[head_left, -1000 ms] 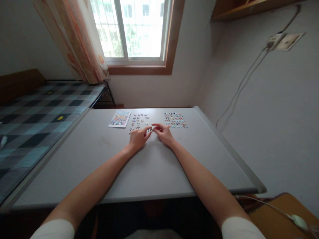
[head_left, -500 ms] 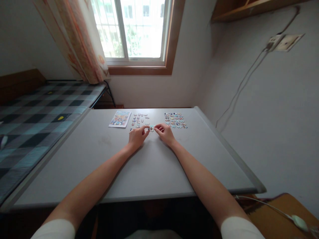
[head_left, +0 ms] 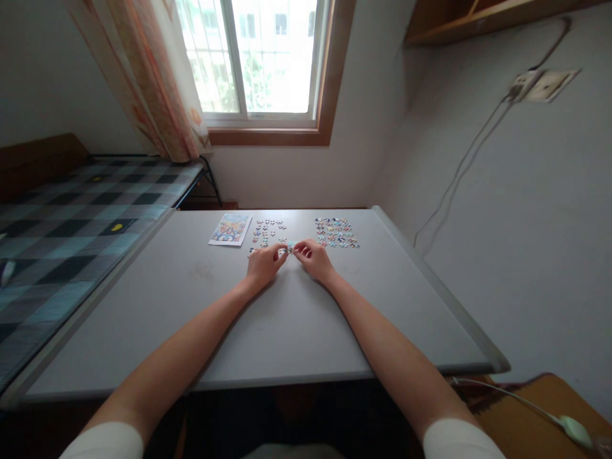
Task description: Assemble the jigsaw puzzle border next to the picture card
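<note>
Head view. Two bare hands work at a light-grey, rectangular table with a raised rim (head_left: 306, 331). A small, flat, pale-blue and multicoloured patch of jigsaw pieces (head_left: 291, 248) lies on the tabletop between the fingertips, partly covered by them.

Left hand (head_left: 262, 262): back up, fingers curled, thumb and index tips close together at the patch's left edge. Right hand (head_left: 313, 259): thumb and index tips drawn near each other at the right edge, remaining fingers bent. From where I stand, the contact is too small to tell whether either hand pinches the patch or merely presses its side. Both forearms come in from the near side, short white sleeves (head_left: 108, 440) at the elbows.

Beyond the left hand: a loose set of small, multicoloured, knobbed jigsaw pieces (head_left: 273, 222) in uneven rows. Left of these, a rectangular white-bordered printed picture sheet (head_left: 230, 230), lying flat. Beyond the right hand, to the right: a denser block of multicoloured jigsaw pieces (head_left: 342, 242), in roughly parallel rows, well apart from the sheet.
</note>
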`<action>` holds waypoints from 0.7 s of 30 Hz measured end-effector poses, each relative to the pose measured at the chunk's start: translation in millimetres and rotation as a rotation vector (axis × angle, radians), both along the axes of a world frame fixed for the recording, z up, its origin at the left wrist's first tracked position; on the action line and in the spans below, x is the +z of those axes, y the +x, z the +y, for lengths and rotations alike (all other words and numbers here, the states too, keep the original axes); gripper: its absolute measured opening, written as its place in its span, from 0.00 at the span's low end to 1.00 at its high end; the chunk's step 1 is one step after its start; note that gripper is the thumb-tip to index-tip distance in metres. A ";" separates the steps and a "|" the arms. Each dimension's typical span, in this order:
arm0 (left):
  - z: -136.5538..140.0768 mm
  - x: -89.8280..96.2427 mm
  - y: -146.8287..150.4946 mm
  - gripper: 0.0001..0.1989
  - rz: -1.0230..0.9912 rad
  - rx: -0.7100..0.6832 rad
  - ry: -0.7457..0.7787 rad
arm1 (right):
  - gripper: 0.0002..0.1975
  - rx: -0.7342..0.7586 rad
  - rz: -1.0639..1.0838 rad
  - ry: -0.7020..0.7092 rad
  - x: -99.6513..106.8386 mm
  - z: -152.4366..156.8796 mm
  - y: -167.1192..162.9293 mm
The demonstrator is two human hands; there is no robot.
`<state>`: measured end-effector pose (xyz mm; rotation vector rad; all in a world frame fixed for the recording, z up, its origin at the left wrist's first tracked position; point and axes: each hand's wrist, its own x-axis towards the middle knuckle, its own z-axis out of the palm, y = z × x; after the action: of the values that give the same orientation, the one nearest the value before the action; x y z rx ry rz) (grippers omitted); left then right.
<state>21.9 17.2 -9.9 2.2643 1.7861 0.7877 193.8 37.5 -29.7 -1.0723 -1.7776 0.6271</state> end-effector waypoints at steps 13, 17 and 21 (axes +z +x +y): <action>-0.3 0.9 0.7 0.16 0.014 0.011 0.004 | 0.05 -0.014 -0.035 0.009 -1.7 0.7 0.6; -0.1 0.0 0.2 0.16 0.003 0.020 -0.006 | 0.07 -0.026 -0.030 0.002 -2.2 1.3 0.4; 0.1 -1.0 -0.6 0.15 0.005 0.010 -0.009 | 0.06 -0.021 -0.036 0.001 -2.0 1.2 0.0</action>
<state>21.3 17.3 -10.9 2.2560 1.8004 0.7744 193.8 38.7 -31.7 -1.1060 -1.7948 0.5974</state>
